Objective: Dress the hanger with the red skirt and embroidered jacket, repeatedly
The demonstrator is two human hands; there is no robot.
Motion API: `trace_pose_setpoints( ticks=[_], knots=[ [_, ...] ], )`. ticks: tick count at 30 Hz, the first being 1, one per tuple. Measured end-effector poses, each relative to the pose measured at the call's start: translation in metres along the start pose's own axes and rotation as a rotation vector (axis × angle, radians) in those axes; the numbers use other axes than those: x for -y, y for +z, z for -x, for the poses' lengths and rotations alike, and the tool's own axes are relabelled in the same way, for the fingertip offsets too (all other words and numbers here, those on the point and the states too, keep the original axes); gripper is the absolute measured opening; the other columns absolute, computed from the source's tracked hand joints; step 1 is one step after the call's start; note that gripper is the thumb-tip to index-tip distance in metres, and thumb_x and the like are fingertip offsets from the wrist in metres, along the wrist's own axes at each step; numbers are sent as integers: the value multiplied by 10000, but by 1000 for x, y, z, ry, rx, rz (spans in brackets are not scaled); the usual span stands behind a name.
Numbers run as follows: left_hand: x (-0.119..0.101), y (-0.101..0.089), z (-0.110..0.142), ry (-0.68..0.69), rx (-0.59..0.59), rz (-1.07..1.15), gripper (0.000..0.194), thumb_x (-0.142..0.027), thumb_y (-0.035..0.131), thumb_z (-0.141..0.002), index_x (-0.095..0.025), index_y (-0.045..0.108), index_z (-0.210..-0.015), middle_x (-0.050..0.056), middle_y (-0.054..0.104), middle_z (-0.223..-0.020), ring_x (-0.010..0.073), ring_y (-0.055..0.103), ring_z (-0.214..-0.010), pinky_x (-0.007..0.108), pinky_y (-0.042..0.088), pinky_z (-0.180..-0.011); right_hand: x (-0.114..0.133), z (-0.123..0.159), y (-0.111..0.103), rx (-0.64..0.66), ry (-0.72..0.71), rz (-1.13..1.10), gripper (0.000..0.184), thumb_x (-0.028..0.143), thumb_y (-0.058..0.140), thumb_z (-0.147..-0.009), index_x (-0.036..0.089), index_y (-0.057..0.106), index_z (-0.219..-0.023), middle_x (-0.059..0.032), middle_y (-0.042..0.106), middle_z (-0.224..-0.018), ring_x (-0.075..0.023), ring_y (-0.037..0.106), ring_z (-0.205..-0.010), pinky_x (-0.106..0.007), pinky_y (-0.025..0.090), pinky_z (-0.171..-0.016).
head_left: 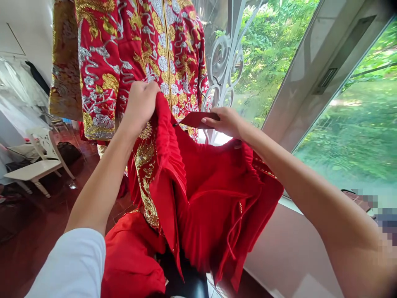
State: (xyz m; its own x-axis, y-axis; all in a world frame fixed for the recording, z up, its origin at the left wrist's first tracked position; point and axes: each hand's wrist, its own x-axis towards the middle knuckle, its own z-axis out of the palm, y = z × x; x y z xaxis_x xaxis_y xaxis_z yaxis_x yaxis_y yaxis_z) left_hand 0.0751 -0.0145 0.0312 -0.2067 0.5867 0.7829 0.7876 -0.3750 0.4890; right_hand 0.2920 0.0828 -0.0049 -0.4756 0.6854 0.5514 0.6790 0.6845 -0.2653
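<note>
My left hand (141,103) is closed on the gathered waistband of a red skirt (214,178), at its left side. The skirt's waist gapes towards me, showing a plain red inside, with loose red ties hanging at the right. Gold embroidery runs down its outer left side. Between thumb and fingers, my right hand (225,121) pinches a flat, dark red clothes hanger (195,120), its left end tapering into the skirt's opening. A thin metal hook rises just above it. The skirt's right waistband sits below my right wrist; what holds it up there is partly hidden.
A red jacket (155,49) with gold and silver embroidery hangs right behind the skirt. White scrolled ironwork (223,62) and windows stand at the right. Red cloth (133,256) bulges below. A white chair (43,161) and white gowns (18,91) are at the left.
</note>
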Motion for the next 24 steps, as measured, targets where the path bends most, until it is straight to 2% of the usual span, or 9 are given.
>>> trace_pose_setpoints(
  ticks=[2,5,6,7,10,12,17,21,24],
  knots=[
    [-5,-3,8,4,185,-59,406,-221,458,-844,-204,274,-483,-43,229,-470,56,216,-443,249,202,-475,-1,2,2,-48,-6,32,278,379,563,-861,182,484,-681,11,448,-593,-108,367,-558,-282,280,-578],
    [-7,-4,26,-7,738,-179,394,-309,493,-841,-181,457,-471,-13,409,-456,89,384,-434,256,301,-479,-1,7,1,-88,-23,28,258,409,540,-871,174,554,-765,-12,510,-641,-125,420,-589,-283,310,-587],
    [-8,-3,31,8,817,-202,384,-355,490,-849,-179,523,-509,6,485,-490,112,455,-470,265,349,-504,-1,9,-1,-76,-25,16,255,414,534,-872,172,577,-806,-22,536,-664,-132,444,-602,-284,326,-593],
    [-8,0,34,45,789,-217,376,-391,478,-859,-179,572,-564,23,548,-545,132,508,-522,276,388,-543,-1,12,-4,-56,-19,4,258,418,528,-873,171,598,-850,-32,563,-693,-141,471,-615,-287,345,-602],
    [-4,15,35,220,363,-257,278,-398,477,-872,-175,633,-818,57,650,-798,167,579,-737,302,443,-701,-4,28,-19,-84,16,28,319,426,523,-862,174,621,-1030,-72,641,-846,-179,553,-688,-315,405,-659],
    [7,26,32,284,207,-315,283,-400,524,-853,-169,604,-994,84,644,-973,200,572,-901,327,437,-802,-7,45,-28,-172,45,131,397,437,544,-834,177,607,-1127,-101,662,-976,-219,586,-781,-351,425,-726],
    [47,35,25,284,462,-384,330,-446,363,-913,-190,526,-783,50,563,-743,189,524,-697,334,395,-692,-24,88,-34,-54,198,380,335,488,490,-827,189,639,-801,-104,661,-766,-246,578,-713,-339,404,-633],
    [62,34,15,278,537,-233,443,-488,312,-911,-214,306,-562,-9,376,-539,133,356,-515,306,310,-577,-49,89,-29,-56,110,143,476,522,353,-895,211,481,-558,-30,532,-530,-171,499,-571,-290,366,-573],
    [68,39,5,138,603,-34,494,-559,348,-883,-221,265,-532,-31,307,-486,111,294,-461,288,290,-530,-64,79,-26,-143,125,-32,534,600,383,-867,221,407,-492,-8,449,-457,-158,469,-529,-289,369,-557]
  ],
)
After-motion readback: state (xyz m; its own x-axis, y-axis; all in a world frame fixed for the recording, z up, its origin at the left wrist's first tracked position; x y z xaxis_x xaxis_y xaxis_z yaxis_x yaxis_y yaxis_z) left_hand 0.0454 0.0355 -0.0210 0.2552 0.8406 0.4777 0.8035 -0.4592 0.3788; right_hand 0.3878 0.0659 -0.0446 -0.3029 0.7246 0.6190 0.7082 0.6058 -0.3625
